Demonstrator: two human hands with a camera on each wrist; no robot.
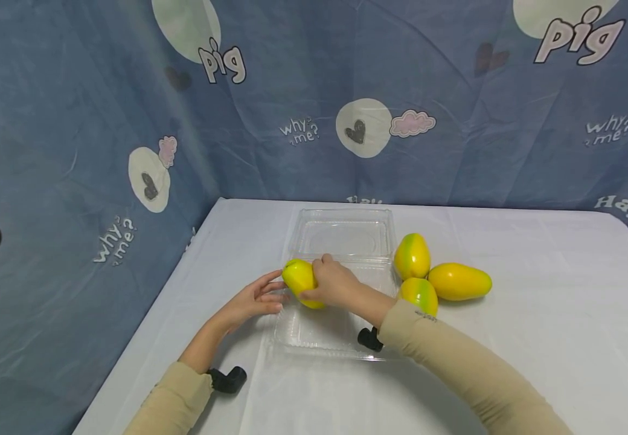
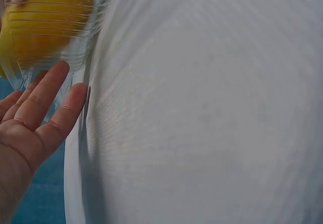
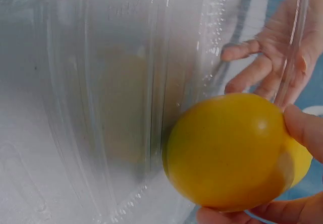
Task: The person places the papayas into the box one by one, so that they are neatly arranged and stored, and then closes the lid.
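A yellow mango [image 1: 299, 279] with a greenish tip is gripped by my right hand [image 1: 337, 284], its thumb and fingers around the fruit in the right wrist view. The fruit is at the left side of a clear plastic clamshell box [image 1: 319, 332], whose ribbed wall [image 2: 55, 12] lies in front of it in the left wrist view. Beside that wall, from outside, is my left hand [image 1: 251, 304], fingers extended and loosely spread; whether the fingertips touch the plastic I cannot tell. The box's lid [image 1: 343, 232] lies folded back, away from me.
Right of the box lie three more mangoes: one at the back [image 1: 412, 256], one pointing right [image 1: 459, 281], and one partly behind my right forearm [image 1: 418, 295]. A white cloth [image 1: 553, 338] covers the table. Blue printed curtains [image 1: 292, 72] hang behind and at left.
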